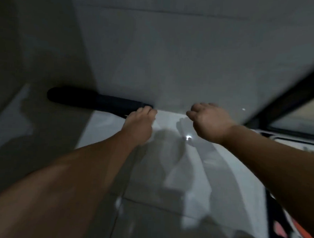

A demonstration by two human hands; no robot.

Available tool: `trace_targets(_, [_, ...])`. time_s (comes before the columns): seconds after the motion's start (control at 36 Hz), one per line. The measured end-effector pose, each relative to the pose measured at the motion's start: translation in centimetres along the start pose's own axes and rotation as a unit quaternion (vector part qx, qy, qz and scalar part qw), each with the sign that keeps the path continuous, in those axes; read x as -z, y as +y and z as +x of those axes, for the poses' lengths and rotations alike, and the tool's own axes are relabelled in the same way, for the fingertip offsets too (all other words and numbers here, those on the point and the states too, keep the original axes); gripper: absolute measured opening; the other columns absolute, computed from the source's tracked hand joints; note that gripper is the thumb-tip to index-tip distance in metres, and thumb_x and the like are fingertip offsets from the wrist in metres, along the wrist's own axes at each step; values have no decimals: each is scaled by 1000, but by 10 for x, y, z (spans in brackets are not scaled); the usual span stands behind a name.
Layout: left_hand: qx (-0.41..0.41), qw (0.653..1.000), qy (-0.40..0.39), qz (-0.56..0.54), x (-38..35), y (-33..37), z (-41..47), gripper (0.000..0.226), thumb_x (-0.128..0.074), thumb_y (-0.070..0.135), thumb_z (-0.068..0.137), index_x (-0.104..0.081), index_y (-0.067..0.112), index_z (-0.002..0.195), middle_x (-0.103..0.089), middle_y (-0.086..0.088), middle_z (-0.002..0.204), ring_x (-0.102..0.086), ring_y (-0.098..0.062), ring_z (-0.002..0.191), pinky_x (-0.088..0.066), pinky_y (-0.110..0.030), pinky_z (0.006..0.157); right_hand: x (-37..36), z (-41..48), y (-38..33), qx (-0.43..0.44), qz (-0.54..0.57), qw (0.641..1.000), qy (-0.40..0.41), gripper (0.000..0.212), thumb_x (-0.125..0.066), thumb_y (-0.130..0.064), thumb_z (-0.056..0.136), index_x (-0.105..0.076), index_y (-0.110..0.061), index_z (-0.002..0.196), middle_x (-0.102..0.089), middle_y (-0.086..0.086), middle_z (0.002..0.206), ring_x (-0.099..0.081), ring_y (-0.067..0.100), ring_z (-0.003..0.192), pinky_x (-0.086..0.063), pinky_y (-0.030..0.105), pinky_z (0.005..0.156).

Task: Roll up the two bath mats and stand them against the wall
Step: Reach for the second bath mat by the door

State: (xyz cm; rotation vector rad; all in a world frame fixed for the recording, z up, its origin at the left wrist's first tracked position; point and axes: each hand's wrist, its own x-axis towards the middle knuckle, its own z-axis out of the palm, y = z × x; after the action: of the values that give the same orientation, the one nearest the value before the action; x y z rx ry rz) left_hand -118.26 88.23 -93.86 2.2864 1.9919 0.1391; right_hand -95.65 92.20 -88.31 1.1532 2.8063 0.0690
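Observation:
A dark rolled bath mat (92, 100) lies on its side along the foot of the pale tiled wall (173, 56). My left hand (139, 124) rests on the roll's right end, fingers curled over it. A short way to the right, my right hand (207, 121) hovers just off the wall with fingers loosely bent and nothing in it. A second mat (288, 230), patterned in black, white, orange and pink, lies flat at the right edge of the view, partly under my right forearm. The frame is dim and blurred.
The glossy white tiled floor (167, 182) shows reflections and shadows of my arms. A dark door frame or threshold (286, 106) runs diagonally at the right. A shadowed side wall (29, 50) closes off the left.

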Motion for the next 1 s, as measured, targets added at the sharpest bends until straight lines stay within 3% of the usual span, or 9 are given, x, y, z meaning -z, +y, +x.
trace_targets(0.11, [-83,995,3,-52,-4,58,1,41,-45,3,70,-62,3,107,-61,-18,97,-60,-37,84,-49,-43,66,24,-88,40,-87,-9,995,-38,9,-60,-8,72,-66,-5,79,-62,17,80,-63,38,71,-45,36,59])
trace_targets(0.25, [-108,991,-53,-63,6,132,-12,54,-53,3,75,-49,12,128,-52,-9,123,-49,-30,111,-39,-38,90,47,-190,76,-155,-72,980,-103,16,-52,-17,83,-65,-15,91,-66,9,98,-66,33,88,-44,31,64])
trace_targets(0.33, [-124,990,-58,-42,11,168,-17,53,-51,4,78,-46,14,130,-50,-8,126,-46,-28,114,-38,-38,92,50,-230,98,-204,-70,969,-120,19,-49,-19,87,-64,-18,99,-65,6,107,-64,30,95,-44,30,67])
trace_targets(0.5, [-182,982,-47,-10,38,251,-13,45,-51,7,82,-48,13,127,-52,-10,123,-51,-31,109,-40,-38,85,50,-290,134,-221,-85,965,-116,17,-48,-16,87,-63,-15,97,-66,9,102,-64,31,91,-42,31,64])
trace_targets(0.75, [-243,969,-43,16,83,397,6,45,-49,5,80,-49,16,124,-52,-7,117,-50,-28,108,-40,-36,78,55,-374,209,-345,-9,935,-79,18,-50,-17,89,-63,-13,101,-66,12,105,-61,31,96,-38,31,68])
trace_targets(1.0, [-308,946,-87,45,110,537,20,47,-46,7,82,-48,19,127,-52,-4,121,-48,-25,114,-40,-37,89,16,-460,256,-492,134,860,-15,21,-48,-15,88,-64,-11,102,-66,13,105,-62,33,95,-46,33,73])
